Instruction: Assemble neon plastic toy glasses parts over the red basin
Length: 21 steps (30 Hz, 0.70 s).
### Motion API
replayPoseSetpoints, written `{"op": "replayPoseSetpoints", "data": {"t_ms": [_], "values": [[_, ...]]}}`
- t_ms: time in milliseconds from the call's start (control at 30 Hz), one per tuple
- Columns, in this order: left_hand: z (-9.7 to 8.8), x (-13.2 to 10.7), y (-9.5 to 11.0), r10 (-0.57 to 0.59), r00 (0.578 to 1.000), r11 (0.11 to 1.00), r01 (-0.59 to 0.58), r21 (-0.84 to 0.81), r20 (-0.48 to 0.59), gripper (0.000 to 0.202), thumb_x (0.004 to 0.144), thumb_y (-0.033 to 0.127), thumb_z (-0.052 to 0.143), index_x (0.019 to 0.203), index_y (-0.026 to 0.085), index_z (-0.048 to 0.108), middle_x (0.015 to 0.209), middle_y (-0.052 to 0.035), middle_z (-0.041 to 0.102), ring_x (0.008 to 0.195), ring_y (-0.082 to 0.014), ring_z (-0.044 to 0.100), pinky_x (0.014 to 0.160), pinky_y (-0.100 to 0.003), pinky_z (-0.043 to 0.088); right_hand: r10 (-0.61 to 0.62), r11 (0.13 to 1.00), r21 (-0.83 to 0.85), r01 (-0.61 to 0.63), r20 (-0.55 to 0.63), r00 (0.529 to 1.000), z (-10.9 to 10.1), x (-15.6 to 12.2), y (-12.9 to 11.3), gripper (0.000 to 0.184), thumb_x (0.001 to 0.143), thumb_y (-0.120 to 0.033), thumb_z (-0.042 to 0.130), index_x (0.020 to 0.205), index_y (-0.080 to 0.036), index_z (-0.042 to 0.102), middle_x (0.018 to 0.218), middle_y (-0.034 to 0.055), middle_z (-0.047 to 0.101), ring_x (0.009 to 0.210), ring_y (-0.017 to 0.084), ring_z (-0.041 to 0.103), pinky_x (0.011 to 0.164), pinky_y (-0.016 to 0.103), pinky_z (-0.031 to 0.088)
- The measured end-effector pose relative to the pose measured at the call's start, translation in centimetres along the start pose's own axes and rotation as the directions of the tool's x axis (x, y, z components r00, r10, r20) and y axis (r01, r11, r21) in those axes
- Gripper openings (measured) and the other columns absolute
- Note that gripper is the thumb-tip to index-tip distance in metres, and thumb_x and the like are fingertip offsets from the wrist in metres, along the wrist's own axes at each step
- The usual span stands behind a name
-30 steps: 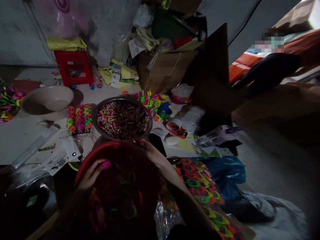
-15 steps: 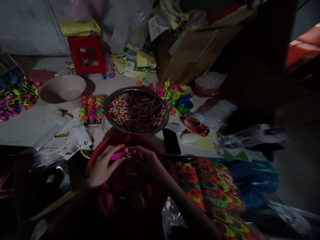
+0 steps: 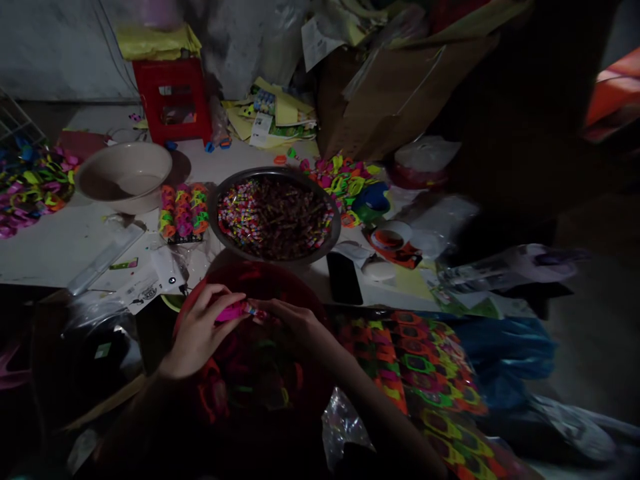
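Over a red basin [image 3: 320, 293], my left hand [image 3: 193, 337] pinches a bright pink plastic toy watch [image 3: 229, 312] between thumb and fingers. My right hand [image 3: 295, 320] meets it from the other side, its fingertips closed on a small striped candy roll [image 3: 255, 311] at the watch's right end. Dim colourful plastic pieces [image 3: 273, 373] lie in the basin below both hands. Just beyond stands a metal bowl [image 3: 214, 230] full of small candies, multicoloured on the left and brownish on the right.
A beige basin [image 3: 125, 200] and bundled toy watches [image 3: 183, 213] sit at the left. Loose plastic pieces [image 3: 350, 183], a phone [image 3: 344, 278] and a tape roll [image 3: 393, 235] lie to the right. Behind are a red stool [image 3: 173, 100] and a cardboard box [image 3: 400, 93]. Packed watches [image 3: 425, 363] lie right.
The hands stay together over the basin. My left hand has turned slightly and shifted a little left, and the right fingers now cover more of the candy. The view has tilted slightly.
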State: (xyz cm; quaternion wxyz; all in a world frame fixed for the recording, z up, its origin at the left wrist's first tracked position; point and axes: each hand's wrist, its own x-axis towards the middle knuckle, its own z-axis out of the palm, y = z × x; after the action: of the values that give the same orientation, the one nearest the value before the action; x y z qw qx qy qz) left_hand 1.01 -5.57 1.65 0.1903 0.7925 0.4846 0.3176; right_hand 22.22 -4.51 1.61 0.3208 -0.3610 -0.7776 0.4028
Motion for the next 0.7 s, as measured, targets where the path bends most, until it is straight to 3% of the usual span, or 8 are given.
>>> {"op": "replayPoseSetpoints", "data": {"t_ms": [167, 367, 500, 600, 700], "values": [[-0.6, 0.1, 0.1, 0.112, 0.993, 0.976, -0.119, 0.184, 0.045, 0.024, 0.094, 0.032, 0.048, 0.112, 0.024, 0.063, 0.105, -0.0046, 0.058, 0.087, -0.0139, 0.065, 0.072, -0.023, 0.053, 0.037, 0.999, -0.022, -0.036, 0.061, 0.997, -0.2, -0.4, 0.0, 0.036, 0.09, -0.009, 0.049, 0.122, -0.02, 0.06, 0.11, 0.0089, 0.069, 0.098, 0.017, 0.068, 0.083, 0.024, 0.053], [-0.5, -0.2, -0.7, 0.204, 0.976, 0.941, -0.217, 0.26, 0.075, 0.026, 0.096, 0.032, 0.044, 0.114, 0.025, 0.062, 0.104, -0.0031, 0.062, 0.081, -0.0115, 0.065, 0.072, -0.021, 0.052, 0.042, 0.995, -0.091, -0.029, 0.147, 0.988, -0.4, -0.4, -0.3, 0.037, 0.091, -0.009, 0.046, 0.124, -0.02, 0.057, 0.098, 0.0065, 0.069, 0.08, 0.014, 0.068, 0.07, 0.022, 0.053], [0.1, -0.6, -1.3, 0.259, 0.964, 0.93, -0.265, 0.255, 0.054, 0.022, 0.095, 0.03, 0.048, 0.106, 0.024, 0.066, 0.105, -0.0023, 0.065, 0.078, -0.0103, 0.065, 0.071, -0.02, 0.05, 0.107, 0.993, -0.073, -0.092, 0.238, 0.965, -0.7, -0.3, -0.8, 0.029, 0.093, -0.011, 0.045, 0.115, -0.019, 0.062, 0.096, 0.0055, 0.07, 0.079, 0.014, 0.067, 0.071, 0.022, 0.051], [0.9, -1.0, -1.7, 0.274, 0.955, 0.933, -0.292, 0.21, 0.113, 0.019, 0.094, 0.027, 0.049, 0.097, 0.023, 0.067, 0.109, -0.0016, 0.067, 0.091, -0.0121, 0.065, 0.08, -0.021, 0.05, 0.164, 0.986, -0.052, -0.156, 0.319, 0.933, -0.6, -0.4, -0.5, 0.026, 0.093, -0.012, 0.046, 0.109, -0.019, 0.065, 0.098, 0.0063, 0.071, 0.086, 0.016, 0.068, 0.076, 0.024, 0.051], [1.6, -1.4, -1.9, 0.25, 0.934, 0.95, -0.288, 0.125, 0.254, 0.02, 0.094, 0.024, 0.048, 0.1, 0.023, 0.067, 0.112, -0.0025, 0.068, 0.109, -0.0172, 0.06, 0.093, -0.028, 0.047, 0.214, 0.976, -0.039, -0.216, 0.381, 0.899, -0.3, -0.7, 0.6, 0.026, 0.091, -0.012, 0.048, 0.11, -0.018, 0.066, 0.101, 0.0063, 0.072, 0.089, 0.017, 0.069, 0.077, 0.024, 0.051]]}}
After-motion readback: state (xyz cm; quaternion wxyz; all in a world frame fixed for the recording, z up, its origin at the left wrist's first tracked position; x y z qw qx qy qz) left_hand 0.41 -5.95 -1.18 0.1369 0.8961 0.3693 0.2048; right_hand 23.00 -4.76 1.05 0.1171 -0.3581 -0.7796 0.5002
